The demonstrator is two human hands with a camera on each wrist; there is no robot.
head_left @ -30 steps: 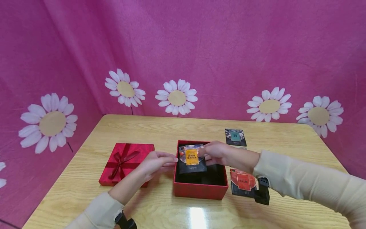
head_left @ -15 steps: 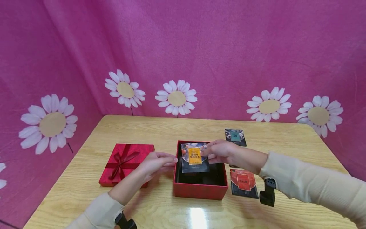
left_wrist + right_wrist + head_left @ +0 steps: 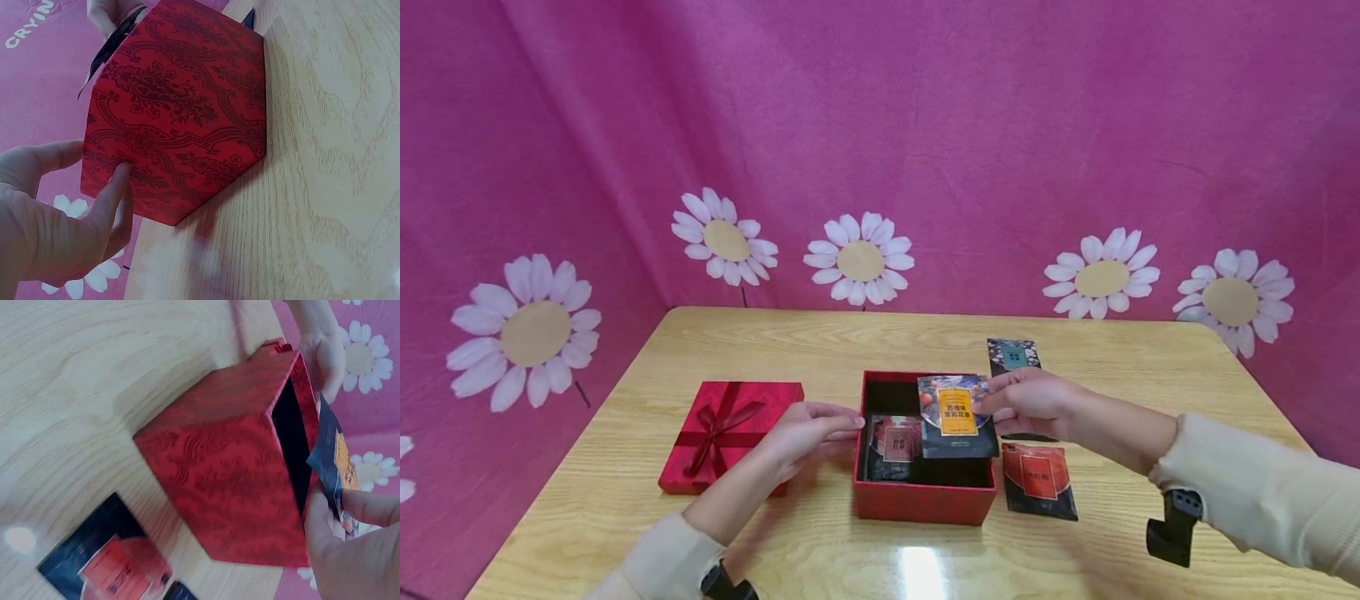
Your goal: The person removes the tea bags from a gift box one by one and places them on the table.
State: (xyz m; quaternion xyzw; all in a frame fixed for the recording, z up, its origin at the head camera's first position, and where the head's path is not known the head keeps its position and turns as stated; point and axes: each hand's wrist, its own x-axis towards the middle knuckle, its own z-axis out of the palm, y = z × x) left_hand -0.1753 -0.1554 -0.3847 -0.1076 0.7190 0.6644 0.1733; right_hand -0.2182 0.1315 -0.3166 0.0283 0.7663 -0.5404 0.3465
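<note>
Shifting orange-label sachet [image 3: 957,417] toward 3 o'clock since the earlier frame, sliding right hand [image 3: 1030,400] the same way, and so uncovering dark red-label sachet [image 3: 895,450] inside red box [image 3: 921,504]. Keeping left hand [image 3: 808,433] at about the same spot.

Judging the loading of the box as partway along. Counting as done: lid [image 3: 741,435] off, bow-up on table [image 3: 805,542] at 9 o'clock of box; dark red-label sachet flat inside at 8 o'clock. Not seeing beneath that one. Counting as left: orange-label sachet, not yet let go over the box's 2 to 3 o'clock part; green-label sachet [image 3: 1014,357] on table at 2 o'clock; orange-red sachet [image 3: 1040,482] between 3 and 4 o'clock; probably one more dark sachet [image 3: 1033,437] at 3 o'clock, mostly hidden behind right hand.

Reaching right arm in from 4 o'clock, aiming forearm toward 10 o'clock. Pinching orange-label sachet narrowly at its 3 o'clock edge, pressing thumb on printed face, tucking fingers beneath. Tilting sachet above box rim in right-wrist view.

Bringing left arm in from 7 o'clock, aiming toward 1 o'clock. Pinching box wall at 9 o'clock, setting thumb at rim and fingertips against outside, seemingly steadying. Not telling how firmly from these views.
</note>
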